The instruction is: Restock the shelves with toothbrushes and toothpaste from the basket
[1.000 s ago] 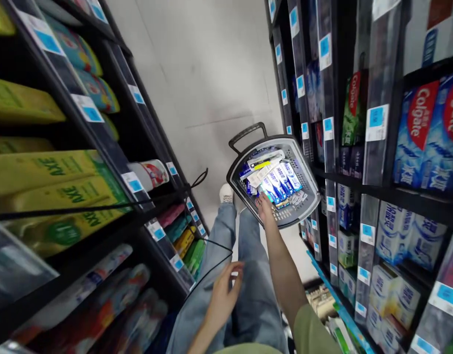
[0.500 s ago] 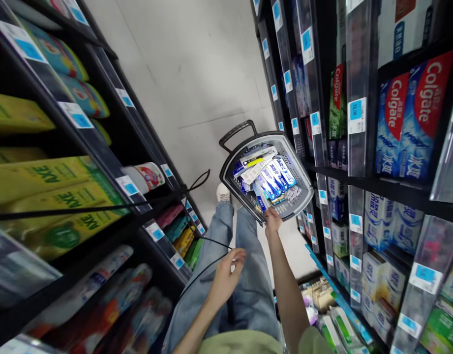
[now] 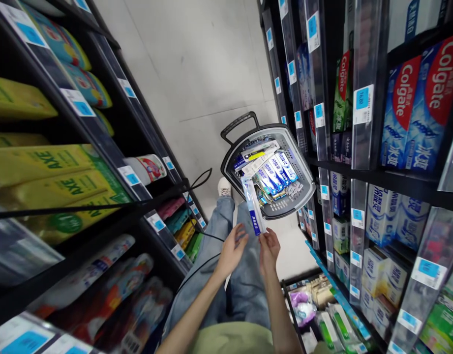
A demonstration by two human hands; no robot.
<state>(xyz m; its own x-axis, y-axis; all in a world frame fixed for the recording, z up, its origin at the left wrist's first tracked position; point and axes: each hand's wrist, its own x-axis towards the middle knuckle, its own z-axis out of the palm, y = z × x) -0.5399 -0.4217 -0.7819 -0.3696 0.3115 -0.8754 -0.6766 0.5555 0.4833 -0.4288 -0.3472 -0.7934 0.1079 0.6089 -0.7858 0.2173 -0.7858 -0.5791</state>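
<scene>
A packaged toothbrush [image 3: 253,209], long and narrow with a blue-and-white end, is pinched at its lower end by my right hand [image 3: 268,248]. Its far end overlaps the near rim of a grey shopping basket [image 3: 308,189]. To the left of the pack is my left hand [image 3: 231,248], holding nothing, with fingers bent and apart from the thumb. Inside the basket lie several blue-and-white toothpaste boxes [image 3: 274,172] and a pack with a yellow-and-black label [image 3: 255,156]. The basket's black handle [image 3: 238,123] points away from me.
Shelves with yellow AXE packs [image 3: 60,189] line the left side. On the right, shelves hold Colgate boxes [image 3: 399,113] and other toothpaste. A thin black cord [image 3: 200,177] loops out from the left shelf. A low bin [image 3: 303,307] of packaged goods stands at lower right.
My right hand has drawn the packaged toothbrush out of the basket toward me. My left hand has moved slightly up and right, close to the pack.
</scene>
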